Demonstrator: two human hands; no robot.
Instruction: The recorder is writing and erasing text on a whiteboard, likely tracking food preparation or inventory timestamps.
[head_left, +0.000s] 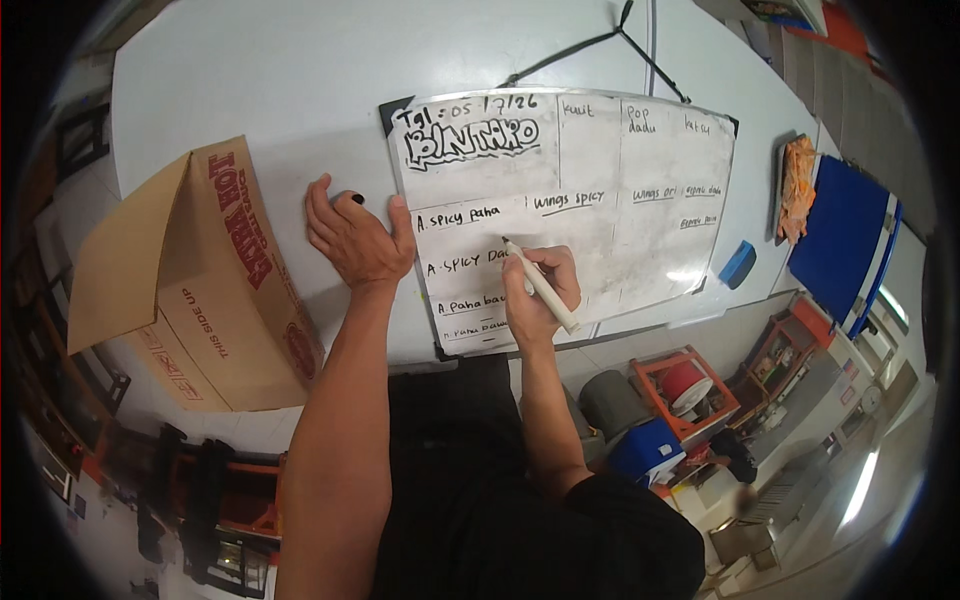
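Observation:
A whiteboard (585, 247) with a metal frame and black corner pieces lies flat before me on a pale table. It bears handwritten words in ruled sections. My right hand (541, 289) grips a white marker (553, 300), its dark tip uncovered and close to the left part of the board. Beside the board's left edge, my left hand (364, 244) rests palm down with its thumb against the frame. A small black piece, apparently the marker cap (358, 199), is tucked between its fingers.
An open cardboard box (217, 300) with printing stands left on the table (247, 67). A black cord (577, 52) runs from the board's top. To the right lie a blue board eraser (738, 264), an orange packet (795, 187) and a blue case (844, 232). Another person (733, 456) is far behind.

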